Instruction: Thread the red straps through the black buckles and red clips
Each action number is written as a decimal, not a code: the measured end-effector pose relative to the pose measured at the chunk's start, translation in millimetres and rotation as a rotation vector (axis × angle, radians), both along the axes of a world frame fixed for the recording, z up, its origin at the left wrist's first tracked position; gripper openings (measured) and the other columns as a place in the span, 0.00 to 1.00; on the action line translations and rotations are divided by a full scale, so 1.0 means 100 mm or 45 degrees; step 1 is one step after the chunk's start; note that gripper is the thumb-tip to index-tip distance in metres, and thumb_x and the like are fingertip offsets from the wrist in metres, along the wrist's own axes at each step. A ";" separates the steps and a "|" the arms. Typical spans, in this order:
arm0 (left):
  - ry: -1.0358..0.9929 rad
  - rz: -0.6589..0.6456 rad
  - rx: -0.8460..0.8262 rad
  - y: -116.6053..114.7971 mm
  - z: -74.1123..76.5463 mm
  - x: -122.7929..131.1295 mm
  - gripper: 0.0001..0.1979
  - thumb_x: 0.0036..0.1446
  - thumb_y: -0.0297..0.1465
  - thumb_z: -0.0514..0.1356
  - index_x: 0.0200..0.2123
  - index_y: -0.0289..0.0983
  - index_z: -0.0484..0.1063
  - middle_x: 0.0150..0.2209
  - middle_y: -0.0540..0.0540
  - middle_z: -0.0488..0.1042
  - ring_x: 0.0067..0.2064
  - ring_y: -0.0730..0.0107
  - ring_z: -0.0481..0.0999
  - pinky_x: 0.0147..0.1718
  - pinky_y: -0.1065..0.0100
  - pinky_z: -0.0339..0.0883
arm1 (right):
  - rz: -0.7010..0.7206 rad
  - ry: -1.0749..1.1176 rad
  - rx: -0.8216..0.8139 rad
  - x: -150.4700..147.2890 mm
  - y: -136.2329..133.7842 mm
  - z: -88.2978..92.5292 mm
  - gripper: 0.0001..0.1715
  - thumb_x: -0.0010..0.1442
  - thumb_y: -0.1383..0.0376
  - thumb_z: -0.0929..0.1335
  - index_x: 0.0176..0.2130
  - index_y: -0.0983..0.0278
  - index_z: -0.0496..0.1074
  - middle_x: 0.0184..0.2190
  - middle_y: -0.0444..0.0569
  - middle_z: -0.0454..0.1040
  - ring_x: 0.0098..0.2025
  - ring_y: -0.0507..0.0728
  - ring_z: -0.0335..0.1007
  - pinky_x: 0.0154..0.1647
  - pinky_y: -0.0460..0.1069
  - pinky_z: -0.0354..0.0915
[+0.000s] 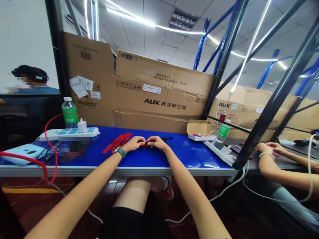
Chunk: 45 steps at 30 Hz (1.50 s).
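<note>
AUX cartons (161,89) — blue racking (201,44); tiled ceiling (149,43) overhead

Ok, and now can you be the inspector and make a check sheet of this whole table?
surface: shiny blue tabletop with a silver metal edge.
job's things: small red piece pinched between both hands; flat red strips at left; small black pieces at right.
clutter: clear plastic bottle with green label; small open cardboard box.
hands: left hand wears a green watch; right hand is bare.
cables: looping red cable; white cable below; white power strip.
surroundings: big brown AUX cardboard boxes; dark metal shelving; a co-worker's hands at right.
</note>
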<state>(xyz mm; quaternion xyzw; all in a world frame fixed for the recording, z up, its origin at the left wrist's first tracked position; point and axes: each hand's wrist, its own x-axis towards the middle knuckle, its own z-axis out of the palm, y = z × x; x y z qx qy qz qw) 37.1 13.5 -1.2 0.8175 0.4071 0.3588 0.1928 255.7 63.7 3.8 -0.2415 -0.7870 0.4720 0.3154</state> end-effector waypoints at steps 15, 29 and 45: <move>-0.065 -0.159 -0.160 -0.02 0.03 0.00 0.13 0.57 0.40 0.59 0.32 0.35 0.74 0.28 0.49 0.73 0.30 0.69 0.68 0.33 0.69 0.61 | 0.117 -0.042 -0.036 0.01 -0.08 0.05 0.22 0.48 0.53 0.77 0.35 0.63 0.70 0.25 0.39 0.69 0.25 0.48 0.58 0.27 0.44 0.55; -0.041 -0.174 -0.132 0.02 -0.03 -0.01 0.12 0.56 0.37 0.59 0.33 0.35 0.77 0.30 0.47 0.77 0.32 0.67 0.73 0.35 0.69 0.65 | 0.180 0.004 -0.029 -0.01 0.02 -0.03 0.27 0.44 0.52 0.79 0.35 0.65 0.68 0.27 0.42 0.73 0.26 0.48 0.63 0.26 0.42 0.55; -0.130 0.137 0.163 0.06 -0.09 0.01 0.12 0.56 0.39 0.63 0.40 0.38 0.74 0.37 0.44 0.80 0.39 0.61 0.80 0.42 0.63 0.72 | -0.352 -0.075 0.147 -0.13 0.06 -0.06 0.13 0.56 0.58 0.73 0.32 0.64 0.70 0.22 0.42 0.74 0.19 0.49 0.69 0.23 0.42 0.64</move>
